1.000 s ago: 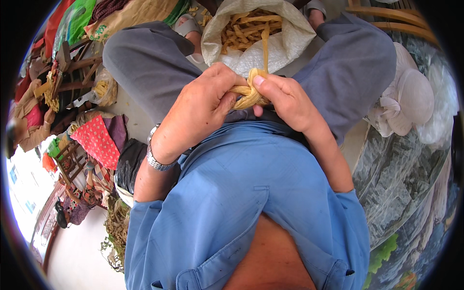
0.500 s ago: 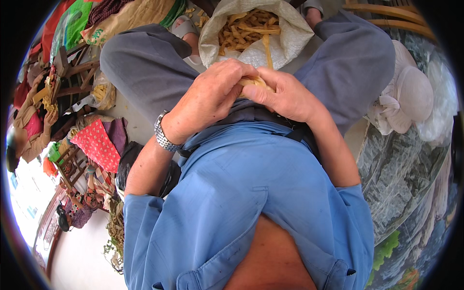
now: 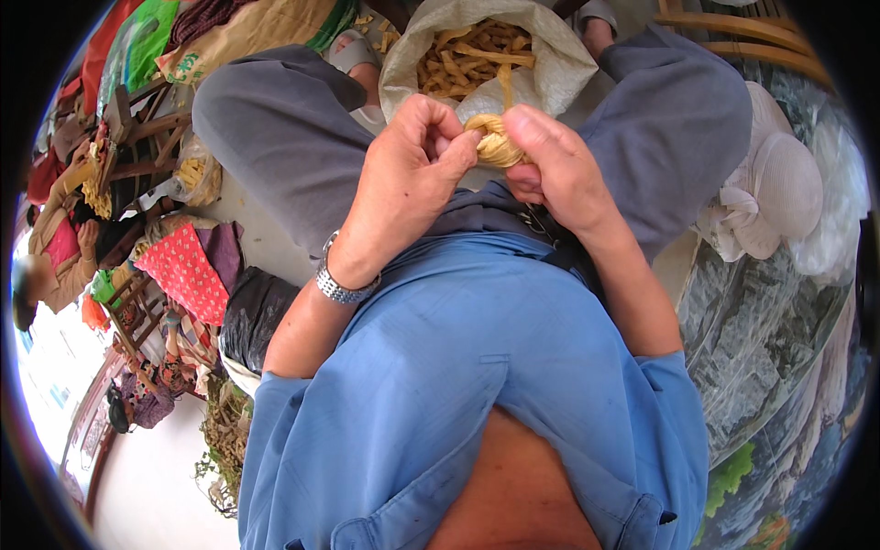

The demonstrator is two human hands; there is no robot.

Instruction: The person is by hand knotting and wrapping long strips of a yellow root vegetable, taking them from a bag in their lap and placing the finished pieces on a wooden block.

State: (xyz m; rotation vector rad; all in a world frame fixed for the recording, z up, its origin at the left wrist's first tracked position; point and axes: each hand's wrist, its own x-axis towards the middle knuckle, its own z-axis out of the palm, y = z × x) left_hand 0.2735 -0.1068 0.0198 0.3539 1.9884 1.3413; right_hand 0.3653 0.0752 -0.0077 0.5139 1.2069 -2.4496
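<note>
While a co-worker (image 3: 66,240) shows at the far left beside brown wooden furniture (image 3: 117,115), a white floor (image 3: 156,467) spreads lower down, a heap of dried stems (image 3: 225,431) along its right side. A red patterned cloth (image 3: 188,273) lies to the right of the co-worker, and grey floor (image 3: 261,238) runs up to the person's grey trousers (image 3: 284,137). Over on the right, a pale hat (image 3: 784,188) rests beside crumpled clear plastic (image 3: 832,225), with a wide transparent sheet (image 3: 761,339) below it and a curved wooden slat (image 3: 742,50) above. Among the containers, a clear bag (image 3: 200,151) near the furniture holds yellow pieces (image 3: 192,172); next, a black plastic bag (image 3: 257,316) hides its contents. Between the feet, a white woven sack (image 3: 555,87) gapes wide, tan-yellow strips (image 3: 458,60) piled inside. Just below its mouth, the left hand (image 3: 412,160) has its grip closed, thumb and fingers pinching the left end of a knotted yellow bundle (image 3: 495,142), from which a strand (image 3: 506,87) reaches toward the sack, while the right hand's (image 3: 564,174) grip is closed on the bundle's right side
</note>
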